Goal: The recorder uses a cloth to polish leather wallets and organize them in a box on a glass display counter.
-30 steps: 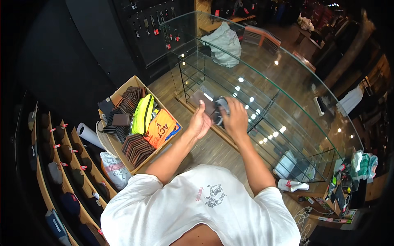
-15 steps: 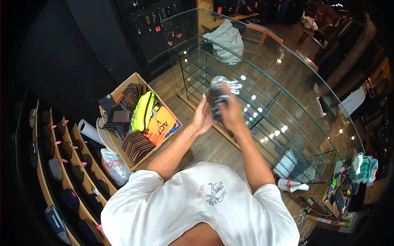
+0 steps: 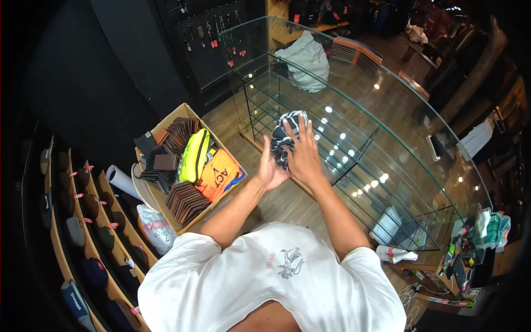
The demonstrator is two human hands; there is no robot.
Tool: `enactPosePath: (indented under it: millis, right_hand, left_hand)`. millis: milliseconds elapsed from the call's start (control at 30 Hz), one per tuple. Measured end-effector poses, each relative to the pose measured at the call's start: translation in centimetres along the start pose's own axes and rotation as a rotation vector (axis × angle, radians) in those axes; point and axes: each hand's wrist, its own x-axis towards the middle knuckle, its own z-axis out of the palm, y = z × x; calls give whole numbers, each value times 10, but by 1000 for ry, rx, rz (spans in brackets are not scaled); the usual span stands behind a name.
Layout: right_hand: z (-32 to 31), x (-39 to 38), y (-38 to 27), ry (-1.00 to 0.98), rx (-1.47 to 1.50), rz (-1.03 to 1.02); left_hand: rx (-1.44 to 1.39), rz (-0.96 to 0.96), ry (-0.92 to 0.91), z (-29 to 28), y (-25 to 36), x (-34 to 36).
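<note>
A bundled black-and-white patterned cloth (image 3: 281,138) is held between my two hands, above the front edge of the glass display case (image 3: 354,105). My left hand (image 3: 272,170) cups it from the left and below, thumb pointing up along its side. Over its right side lies my right hand (image 3: 304,160), its long fingers stretched across the fabric and pressing on it. The cloth looks crumpled or folded into a compact lump; its exact kind cannot be made out. Part of it is hidden behind the right fingers.
Left of my hands, a cardboard box (image 3: 182,108) holds stacked brown and dark flat pieces, a neon-yellow pouch (image 3: 194,155) and an orange bag (image 3: 219,176). Tiered racks of caps (image 3: 76,231) line the far left. A grey sack (image 3: 307,63) sits beyond the case's glass.
The cloth was blurred by quick motion under my right hand; now it is steadier. My right hand has shifted slightly left and lower, its fingers more stretched out over the cloth.
</note>
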Motion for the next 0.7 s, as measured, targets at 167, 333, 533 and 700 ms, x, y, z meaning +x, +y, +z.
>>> enactPosePath:
  millis: [167, 333, 533, 700]
  right_hand:
    - [13, -28, -3, -128, -52, 6]
    - [9, 11, -6, 106, 147, 222]
    - [7, 23, 103, 336, 1068, 708]
    - [-57, -15, 73, 325, 1509, 501]
  left_hand:
    - [91, 29, 36, -21, 17, 3]
    - [253, 77, 64, -3, 6, 0]
    - [985, 233, 164, -24, 2, 20]
    - [1650, 751, 49, 3, 26, 14]
